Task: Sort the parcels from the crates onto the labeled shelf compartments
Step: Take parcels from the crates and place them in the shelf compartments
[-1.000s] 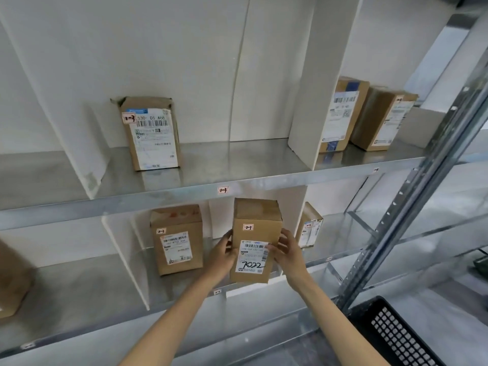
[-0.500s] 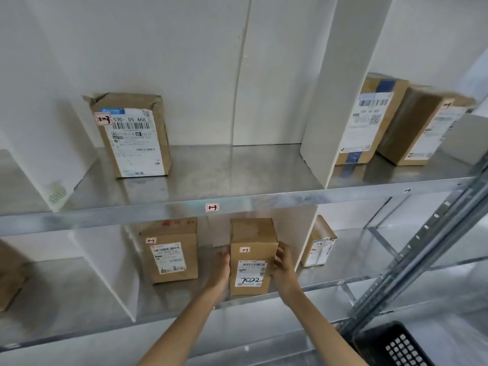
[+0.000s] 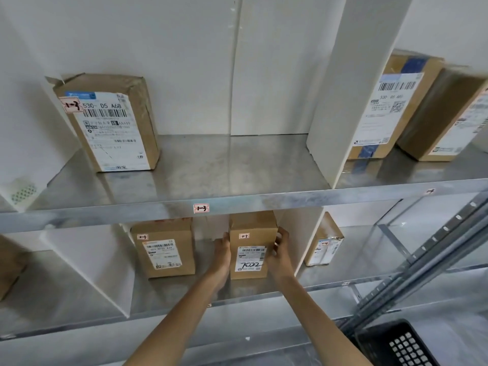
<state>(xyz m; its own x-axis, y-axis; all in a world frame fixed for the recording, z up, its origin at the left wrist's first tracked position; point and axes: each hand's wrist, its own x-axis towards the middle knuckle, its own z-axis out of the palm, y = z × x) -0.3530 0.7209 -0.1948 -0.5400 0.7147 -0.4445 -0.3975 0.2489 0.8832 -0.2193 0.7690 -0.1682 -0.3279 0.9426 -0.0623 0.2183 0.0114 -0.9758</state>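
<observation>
- Galvanised steel shelving [image 3: 237, 167] fills the frame, split by white divider boards [image 3: 343, 101].
- A cardboard "1-3" parcel [image 3: 111, 125] stands at upper left, above the "1-3" shelf label [image 3: 201, 208].
- The "7022" parcel [image 3: 250, 249], tagged "2-3", stands upright on the lower shelf at centre frame, right of a second "2-3" parcel [image 3: 165, 249].
- The left hand [image 3: 221, 256] lies flat against its left side, fingers straight and together.
- The right hand [image 3: 281, 253] curls its fingers round the right edge.

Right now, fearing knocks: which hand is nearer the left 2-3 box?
Left. Left hand is between the left 2-3 box and the held box; right hand, on its far side.
</observation>
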